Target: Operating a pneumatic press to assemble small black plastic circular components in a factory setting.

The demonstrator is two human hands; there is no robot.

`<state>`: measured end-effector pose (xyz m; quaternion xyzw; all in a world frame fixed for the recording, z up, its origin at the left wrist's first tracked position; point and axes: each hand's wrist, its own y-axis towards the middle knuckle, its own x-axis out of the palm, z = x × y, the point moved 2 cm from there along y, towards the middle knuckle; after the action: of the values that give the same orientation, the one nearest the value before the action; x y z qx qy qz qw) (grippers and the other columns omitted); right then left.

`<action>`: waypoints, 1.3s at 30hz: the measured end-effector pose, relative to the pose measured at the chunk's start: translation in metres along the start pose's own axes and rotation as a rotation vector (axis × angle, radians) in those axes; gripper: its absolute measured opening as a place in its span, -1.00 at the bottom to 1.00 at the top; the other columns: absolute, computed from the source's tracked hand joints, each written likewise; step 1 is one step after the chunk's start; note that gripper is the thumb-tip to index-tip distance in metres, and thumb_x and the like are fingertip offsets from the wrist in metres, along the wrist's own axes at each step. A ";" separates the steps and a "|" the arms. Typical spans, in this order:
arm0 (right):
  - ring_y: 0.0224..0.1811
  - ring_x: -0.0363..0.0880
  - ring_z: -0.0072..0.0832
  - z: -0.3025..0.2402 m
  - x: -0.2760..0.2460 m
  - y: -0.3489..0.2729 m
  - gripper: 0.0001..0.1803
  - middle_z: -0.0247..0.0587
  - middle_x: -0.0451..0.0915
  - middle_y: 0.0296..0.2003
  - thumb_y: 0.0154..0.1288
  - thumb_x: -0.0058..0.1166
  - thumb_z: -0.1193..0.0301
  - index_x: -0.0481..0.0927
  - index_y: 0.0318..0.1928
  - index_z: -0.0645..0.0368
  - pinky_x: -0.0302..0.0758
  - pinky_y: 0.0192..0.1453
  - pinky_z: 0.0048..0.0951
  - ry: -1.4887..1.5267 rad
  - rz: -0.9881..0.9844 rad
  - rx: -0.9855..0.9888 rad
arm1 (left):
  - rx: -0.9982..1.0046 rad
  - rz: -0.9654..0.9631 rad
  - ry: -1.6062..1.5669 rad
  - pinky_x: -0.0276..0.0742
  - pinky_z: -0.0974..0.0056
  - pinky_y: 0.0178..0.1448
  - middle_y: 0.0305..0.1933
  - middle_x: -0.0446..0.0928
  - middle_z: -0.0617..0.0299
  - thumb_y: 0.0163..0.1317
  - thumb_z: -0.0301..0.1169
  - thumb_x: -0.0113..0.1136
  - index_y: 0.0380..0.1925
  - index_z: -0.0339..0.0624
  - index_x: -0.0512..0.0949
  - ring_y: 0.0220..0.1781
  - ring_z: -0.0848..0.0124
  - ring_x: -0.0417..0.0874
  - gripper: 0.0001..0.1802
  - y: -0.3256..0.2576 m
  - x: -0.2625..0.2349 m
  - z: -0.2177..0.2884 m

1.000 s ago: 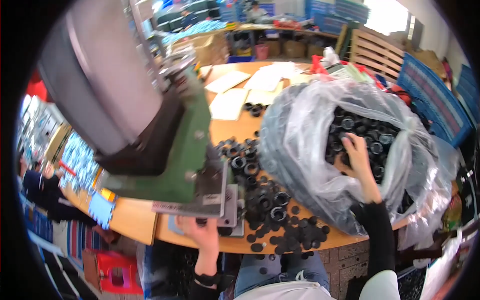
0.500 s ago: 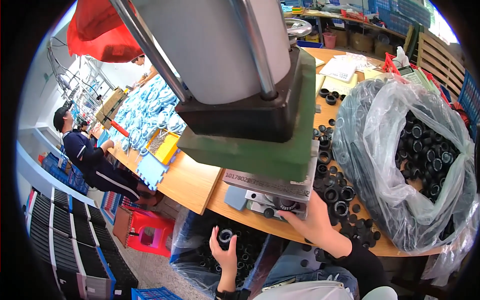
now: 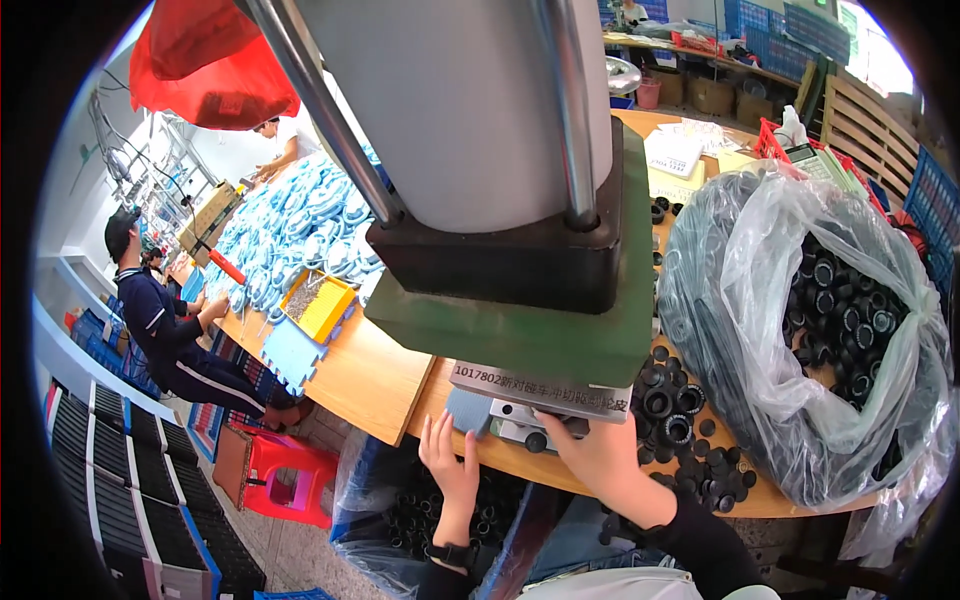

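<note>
A press with a black and green head (image 3: 510, 325) stands in front of me on the wooden table, a lettered metal plate (image 3: 540, 390) under it. My right hand (image 3: 605, 460) reaches in below that plate, at the metal fixture (image 3: 515, 425) with its black knob (image 3: 536, 441). Its thumb lies near the knob; the other fingertips are hidden, so what they hold cannot be seen. Left of the fixture, my left hand (image 3: 452, 470) is raised with fingers apart and nothing in it. Below it sits a lined bin (image 3: 350, 530) of black rings (image 3: 415, 515).
Loose black rings and discs (image 3: 700, 470) lie right of the press, beside a clear plastic bag (image 3: 700, 260) of black rings. Light-blue parts (image 3: 310, 215) and a yellow tray (image 3: 325, 318) are at the far left. A red stool (image 3: 290, 480) and a co-worker (image 3: 165, 320) are on the left.
My left hand has risen from over the bin toward the fixture; the black ring at its fingers no longer shows there. My right hand has moved left, deeper under the plate.
</note>
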<state>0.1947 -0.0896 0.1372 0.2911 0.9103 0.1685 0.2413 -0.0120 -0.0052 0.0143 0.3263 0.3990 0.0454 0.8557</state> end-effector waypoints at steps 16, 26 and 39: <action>0.17 0.46 -0.14 0.052 -0.178 -0.055 -0.46 0.02 0.49 0.11 0.06 0.33 0.46 0.46 0.07 0.28 0.37 0.22 -0.25 -0.317 0.306 0.092 | 0.224 -0.263 0.027 0.31 -0.07 0.12 -0.11 0.50 -0.04 0.06 -0.45 0.12 -0.30 -0.28 0.54 0.04 -0.07 0.42 -0.80 0.048 0.034 -0.009; -0.04 0.53 0.00 0.265 -0.328 0.035 -0.53 0.11 0.57 -0.17 0.01 0.29 0.24 0.51 -0.13 0.27 0.47 0.07 -0.18 -0.909 -0.004 0.182 | 0.117 0.008 -0.497 0.20 0.06 0.32 0.20 0.34 -0.17 0.11 -0.49 0.21 0.16 -0.48 0.30 0.23 0.00 0.37 -0.40 0.041 0.012 0.125; 0.09 0.40 0.01 0.283 -0.282 0.064 -0.40 0.17 0.41 -0.03 -0.28 0.37 0.33 0.49 -0.12 0.25 0.42 0.12 -0.23 -0.751 0.093 0.555 | 0.122 0.155 -0.321 0.19 -0.06 0.26 0.07 0.46 -0.13 0.04 -0.44 0.31 0.02 -0.36 0.46 0.09 -0.10 0.40 -0.50 0.052 0.017 0.145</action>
<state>0.5768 -0.1650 0.0281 0.4260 0.7565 -0.1876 0.4594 0.1129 -0.0343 0.1022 0.4106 0.2329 0.0341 0.8809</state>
